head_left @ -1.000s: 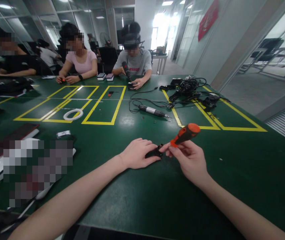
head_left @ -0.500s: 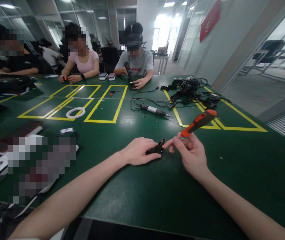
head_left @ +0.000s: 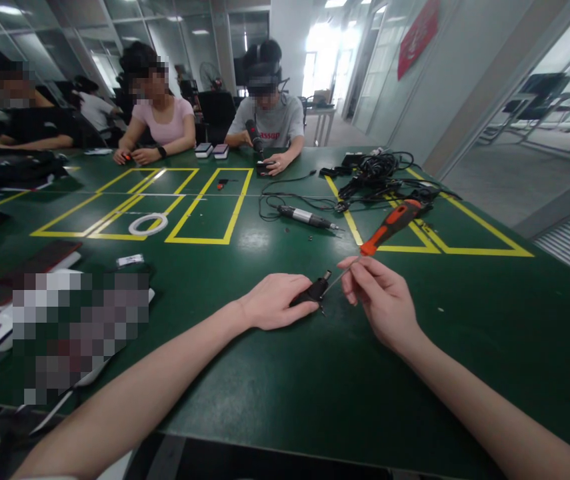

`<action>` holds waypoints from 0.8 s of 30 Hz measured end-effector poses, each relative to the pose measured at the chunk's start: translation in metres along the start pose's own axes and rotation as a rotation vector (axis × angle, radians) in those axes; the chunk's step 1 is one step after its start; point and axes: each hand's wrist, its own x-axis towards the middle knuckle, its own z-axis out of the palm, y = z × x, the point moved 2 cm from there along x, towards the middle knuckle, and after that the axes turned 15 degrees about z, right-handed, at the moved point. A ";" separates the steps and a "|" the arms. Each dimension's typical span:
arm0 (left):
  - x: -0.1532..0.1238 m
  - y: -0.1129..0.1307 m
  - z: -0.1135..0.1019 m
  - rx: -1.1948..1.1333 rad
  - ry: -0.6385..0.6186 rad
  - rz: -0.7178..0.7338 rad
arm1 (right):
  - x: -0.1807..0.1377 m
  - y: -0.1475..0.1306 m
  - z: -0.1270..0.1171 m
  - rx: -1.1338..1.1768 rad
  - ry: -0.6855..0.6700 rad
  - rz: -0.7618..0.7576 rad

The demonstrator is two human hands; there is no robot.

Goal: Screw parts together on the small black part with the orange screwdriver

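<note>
On the green table, my left hand (head_left: 277, 301) is closed round a small black part with a metal barrel tip (head_left: 317, 289), pressing it down. Most of that part is hidden under my fingers. My right hand (head_left: 382, 297) pinches the thin metal shaft of a screwdriver (head_left: 389, 227). Its orange and dark handle leans up and to the right, above my fingers. Down at the left, the shaft reaches the right side of the black part; whether the tip sits in it is too small to tell.
Beyond my hands lies a corded electric screwdriver (head_left: 305, 217). A tangle of black cables (head_left: 377, 170) sits at the back right. Left are a white ring (head_left: 148, 224), yellow tape outlines (head_left: 199, 241) and blurred-out items (head_left: 89, 327). Across the table, a co-worker (head_left: 269, 120) handles a power tool (head_left: 255, 139).
The right hand's fingers have drawn back from the black part, baring the screwdriver's shaft. The handle has tilted slightly lower. My left hand stays on the part.
</note>
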 end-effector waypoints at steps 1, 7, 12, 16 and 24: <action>0.000 0.000 0.000 -0.001 -0.002 -0.004 | 0.000 0.001 0.000 0.018 -0.003 0.014; 0.000 -0.001 0.001 0.015 -0.007 0.032 | -0.003 0.001 -0.003 -0.142 0.132 -0.101; 0.000 -0.001 0.002 0.056 0.007 0.061 | -0.004 -0.002 -0.006 -0.377 0.191 -0.277; 0.002 -0.001 0.001 0.095 -0.007 0.048 | -0.002 -0.004 -0.009 -0.553 0.231 -0.393; 0.003 -0.002 0.003 0.140 -0.038 0.013 | -0.006 -0.007 -0.005 -0.555 0.166 -0.364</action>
